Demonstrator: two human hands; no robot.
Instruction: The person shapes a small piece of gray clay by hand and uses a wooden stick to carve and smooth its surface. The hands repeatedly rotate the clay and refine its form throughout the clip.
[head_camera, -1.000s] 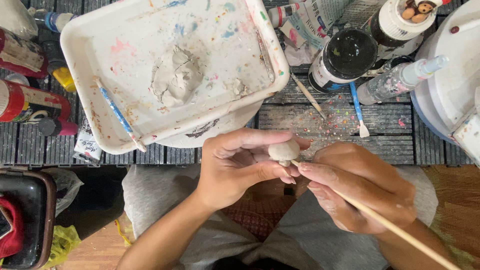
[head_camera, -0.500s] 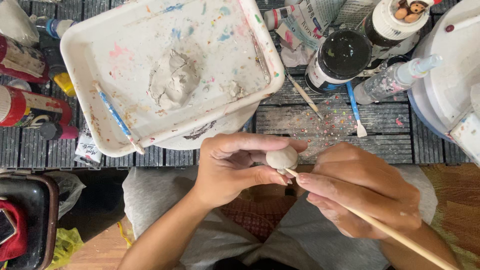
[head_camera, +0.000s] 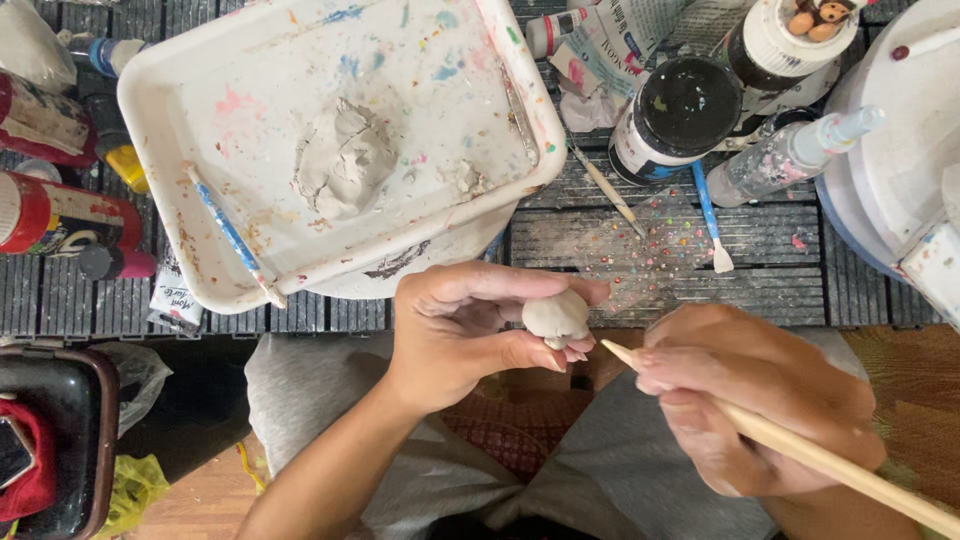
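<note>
Fig. — Head view, clay shaping over lap. A small pale clay lump (head_camera: 556, 318) is pinched between thumb and fingertips of the left hand (head_camera: 470, 335), closed on it and held just below the counter (head_camera: 640, 235) edge. A thin wooden stick (head_camera: 800, 450) is gripped pencil-fashion in the right hand (head_camera: 760, 400), fingers closed round the shaft; its tip lies just beside the lump, a small gap being visible.

Change vs. 1.0 s and 0.5 s ago: the stick tip, then shown touching the lump's lower right side, is now drawn slightly back and to the right; the lump is kept in approx. the same grasp, turned a little. The stroke is judged to be paused or finished, w/ the piece being checked or re-positioned.

Surroundings: a white paint-flecked tray (head_camera: 200, 270) is set on the slatted counter, carrying a flattened grey clay mass (head_camera: 345, 155) and a blue-handled brush (head_camera: 230, 235) resting on its rim. To the right are seen a black-lidded paint jar (head_camera: 685, 110), a second blue brush (head_camera: 708, 215), a clear spray bottle (head_camera: 790, 155) and a white tub (head_camera: 900, 170). Red bottles (head_camera: 60, 215) lie at left. Grey shorts (head_camera: 590, 470) are seen beneath both hands.
</note>
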